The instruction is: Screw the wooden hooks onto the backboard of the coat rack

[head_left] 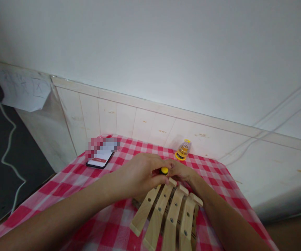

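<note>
In the head view, my left hand (146, 172) is closed around a screwdriver (164, 170), of which only the yellow and black handle end shows between thumb and fingers. My right hand (180, 170) meets it from the right, fingers curled; what they grip is hidden. Just below both hands lies a wooden rack-like piece (173, 212) of several pale angled slats, fixed with dark screws. The slats fan toward me, and their bent upper ends sit by my hands. The screwdriver's tip is out of sight.
A red-and-white checked cloth (119, 209) covers the table. A phone (100, 155) lies at the back left. Behind my right hand stands a clear, yellow-based case of bits (183, 150). A white panelled wall (145, 122) borders the far edge; a white cable (10, 139) hangs left.
</note>
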`<state>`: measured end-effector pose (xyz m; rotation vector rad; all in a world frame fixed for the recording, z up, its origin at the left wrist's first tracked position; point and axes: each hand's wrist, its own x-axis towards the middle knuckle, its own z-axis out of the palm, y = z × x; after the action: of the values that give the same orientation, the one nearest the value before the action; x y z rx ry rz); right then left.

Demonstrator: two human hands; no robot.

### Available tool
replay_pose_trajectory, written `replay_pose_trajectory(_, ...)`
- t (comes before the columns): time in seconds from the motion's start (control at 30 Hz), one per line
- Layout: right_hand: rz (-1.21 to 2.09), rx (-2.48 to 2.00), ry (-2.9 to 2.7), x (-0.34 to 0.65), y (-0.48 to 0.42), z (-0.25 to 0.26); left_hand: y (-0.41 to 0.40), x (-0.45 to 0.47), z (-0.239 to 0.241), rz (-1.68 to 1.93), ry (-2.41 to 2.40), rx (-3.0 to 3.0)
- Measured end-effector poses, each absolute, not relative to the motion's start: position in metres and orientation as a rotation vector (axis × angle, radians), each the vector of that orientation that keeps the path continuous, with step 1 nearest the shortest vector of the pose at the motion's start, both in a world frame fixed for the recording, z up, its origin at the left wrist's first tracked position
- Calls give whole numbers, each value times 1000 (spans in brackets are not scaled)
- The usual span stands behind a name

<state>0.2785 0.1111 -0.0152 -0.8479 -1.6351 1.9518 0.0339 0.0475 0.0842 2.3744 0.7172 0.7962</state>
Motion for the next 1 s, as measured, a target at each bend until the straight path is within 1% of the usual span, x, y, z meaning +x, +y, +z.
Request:
replay_pose_trajectory(0.3, 1969, -842, -1614, 277, 111, -15, 47, 33, 81, 767, 642, 2410)
replay_pose_trajectory(0.47, 1984, -814, -1574, 276, 106, -16, 47, 33, 84, 806, 681, 2482)
replay_pose_trajectory(0.67, 1995, -777, -1560, 275, 104, -16, 49, 33, 86, 727, 756, 2553)
replay_pose_trajectory(0.83, 1966, -769, -1561, 281, 112, -26, 46, 33, 90, 750, 749, 2391)
replay_pose_trajectory(1.0, 1954, -771, -1570, 285, 117, -37, 46, 34, 89, 682, 859, 2231)
